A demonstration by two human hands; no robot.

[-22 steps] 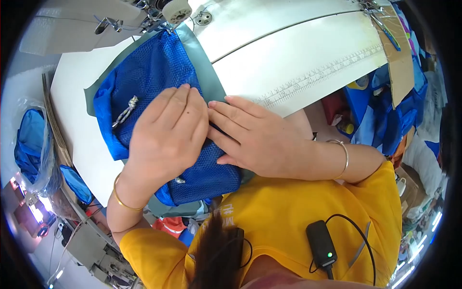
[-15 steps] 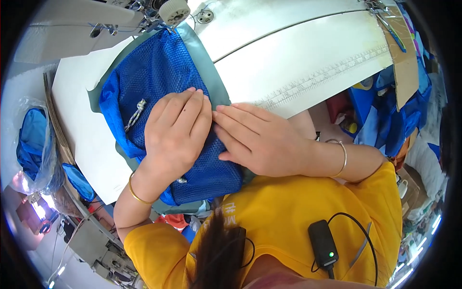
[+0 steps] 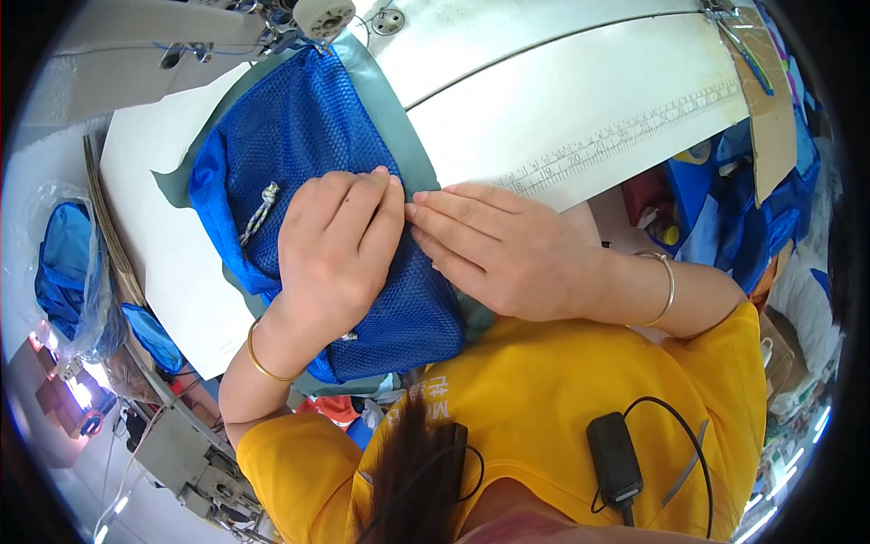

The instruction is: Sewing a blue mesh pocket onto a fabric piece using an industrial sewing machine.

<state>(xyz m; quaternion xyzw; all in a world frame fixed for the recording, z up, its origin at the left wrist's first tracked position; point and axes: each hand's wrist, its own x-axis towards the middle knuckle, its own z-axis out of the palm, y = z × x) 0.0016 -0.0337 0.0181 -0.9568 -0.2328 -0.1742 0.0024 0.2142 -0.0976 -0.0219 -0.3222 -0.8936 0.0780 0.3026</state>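
A blue mesh pouch [image 3: 299,118] with a grey-and-white cord loop [image 3: 261,214] lies on a grey-green piece of fabric [image 3: 385,104]. Its far end reaches beneath the needle area of a sewing machine [image 3: 324,18]. My left hand [image 3: 337,249] rests flat on the mesh, fingers stretched forward and fingertips by the pouch's right edge. Just right of it, my right hand [image 3: 521,247] lies with straight fingers, its tips touching that same edge and the grey-green fabric. Both hands are open. What lies under the palms is hidden.
The white sewing table [image 3: 580,86] carries a printed ruler scale [image 3: 625,136]. Tweezers [image 3: 748,59] lie on cardboard [image 3: 772,136] at the right. Blue pouches [image 3: 68,263] in clear plastic stand left of the table, and more blue fabric [image 3: 752,245] hangs at the right.
My right thumb has drawn in toward the fingers. The grey-green fabric's left corner sticks out slightly more. Both hands stay at the pouch's right edge, and the view has shifted a little.
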